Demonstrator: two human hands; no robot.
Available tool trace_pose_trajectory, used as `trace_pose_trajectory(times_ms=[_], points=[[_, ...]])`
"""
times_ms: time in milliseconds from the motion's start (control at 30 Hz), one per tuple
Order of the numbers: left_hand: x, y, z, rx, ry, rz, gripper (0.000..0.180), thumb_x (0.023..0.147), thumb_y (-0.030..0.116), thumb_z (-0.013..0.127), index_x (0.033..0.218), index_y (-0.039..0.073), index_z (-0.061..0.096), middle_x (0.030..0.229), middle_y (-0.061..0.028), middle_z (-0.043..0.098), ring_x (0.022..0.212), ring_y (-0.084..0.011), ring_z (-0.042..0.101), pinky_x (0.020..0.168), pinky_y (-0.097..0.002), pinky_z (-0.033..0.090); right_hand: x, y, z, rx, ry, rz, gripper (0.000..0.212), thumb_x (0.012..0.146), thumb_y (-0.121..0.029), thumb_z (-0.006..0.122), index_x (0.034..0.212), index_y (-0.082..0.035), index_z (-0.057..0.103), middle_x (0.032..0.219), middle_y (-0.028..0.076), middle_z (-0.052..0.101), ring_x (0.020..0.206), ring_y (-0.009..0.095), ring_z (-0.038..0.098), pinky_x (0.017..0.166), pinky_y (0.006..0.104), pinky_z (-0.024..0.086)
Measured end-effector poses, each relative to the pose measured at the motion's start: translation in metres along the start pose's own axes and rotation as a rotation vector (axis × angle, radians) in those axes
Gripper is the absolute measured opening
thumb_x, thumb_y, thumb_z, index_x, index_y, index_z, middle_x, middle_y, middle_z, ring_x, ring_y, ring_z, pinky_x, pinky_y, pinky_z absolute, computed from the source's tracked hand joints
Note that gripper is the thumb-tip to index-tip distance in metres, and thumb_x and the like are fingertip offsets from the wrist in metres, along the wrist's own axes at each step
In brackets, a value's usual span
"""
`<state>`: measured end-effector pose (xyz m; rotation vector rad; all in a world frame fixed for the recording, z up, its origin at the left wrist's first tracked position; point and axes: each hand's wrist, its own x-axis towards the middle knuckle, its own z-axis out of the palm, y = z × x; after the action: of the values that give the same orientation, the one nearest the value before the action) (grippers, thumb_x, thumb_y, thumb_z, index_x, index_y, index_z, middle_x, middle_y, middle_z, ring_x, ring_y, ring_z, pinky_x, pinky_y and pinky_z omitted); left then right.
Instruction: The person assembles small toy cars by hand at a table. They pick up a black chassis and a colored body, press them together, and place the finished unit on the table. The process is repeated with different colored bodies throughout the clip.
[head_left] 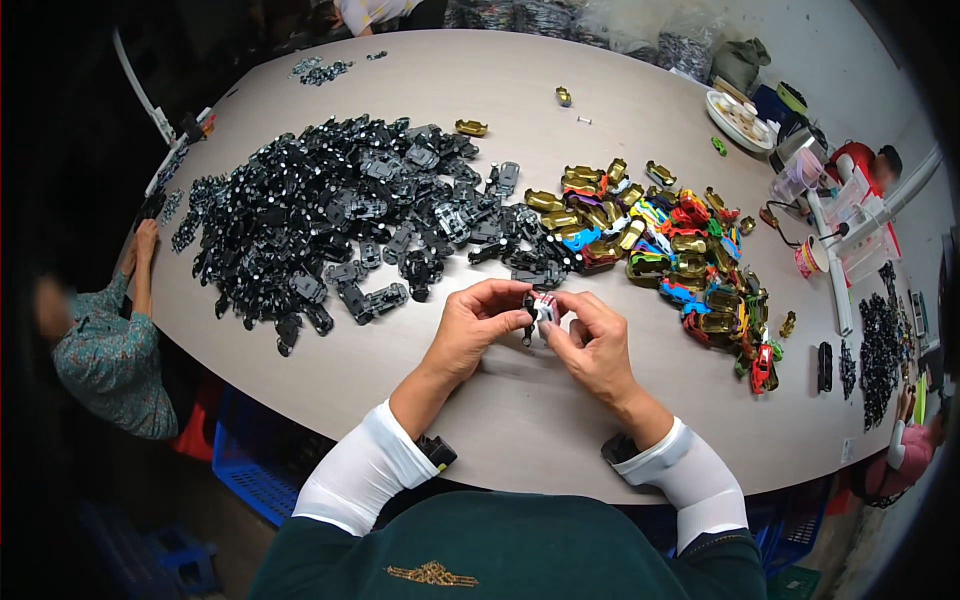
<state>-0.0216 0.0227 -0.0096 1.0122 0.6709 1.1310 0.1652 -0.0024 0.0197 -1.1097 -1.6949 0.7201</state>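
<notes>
My left hand [478, 325] and my right hand [593, 340] meet over the table's near middle, both gripping one small toy car [541, 311] with a red and white body and a black underside. My fingers hide most of it. Just beyond my hands lies a large heap of black toy car chassis [340, 215] on the left. A heap of coloured toy car bodies [665, 250], gold, red, blue and green, spreads to the right.
The pale oval table [500, 400] holds a round tray [738, 122] and cups at the far right. Other people sit at the left edge [110, 350], the right edge [905, 450] and the far side. Blue crates [245, 470] stand below the near edge.
</notes>
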Motion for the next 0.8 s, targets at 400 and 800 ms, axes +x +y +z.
trace_pose_trajectory(times_ms=[400,800], points=[[-0.0032,0.0055,0.0051,0.076,-0.045,0.002,0.03,0.082,-0.004,0.068,0.112,-0.002,0.066,0.106,-0.0088,0.067,0.096,-0.0142,0.063,0.088,-0.0273,0.05,-0.0022,-0.0014,0.0021,0.01,-0.058,-0.003,0.034,0.077,-0.003,0.069,0.11,-0.001,0.066,0.078,0.006,0.059,0.052,0.009,0.044,0.047,0.024,0.036],[-0.0004,0.0021,0.006,-0.017,-0.044,-0.025,0.036,0.08,-0.006,0.068,0.114,0.001,0.056,0.109,-0.0082,0.061,0.102,-0.0147,0.06,0.09,-0.0284,0.051,-0.0001,-0.0024,0.0042,-0.039,-0.075,0.006,0.037,0.082,-0.003,0.069,0.119,0.0,0.062,0.09,0.008,0.058,0.058,0.012,0.051,0.054,0.0221,0.046]])
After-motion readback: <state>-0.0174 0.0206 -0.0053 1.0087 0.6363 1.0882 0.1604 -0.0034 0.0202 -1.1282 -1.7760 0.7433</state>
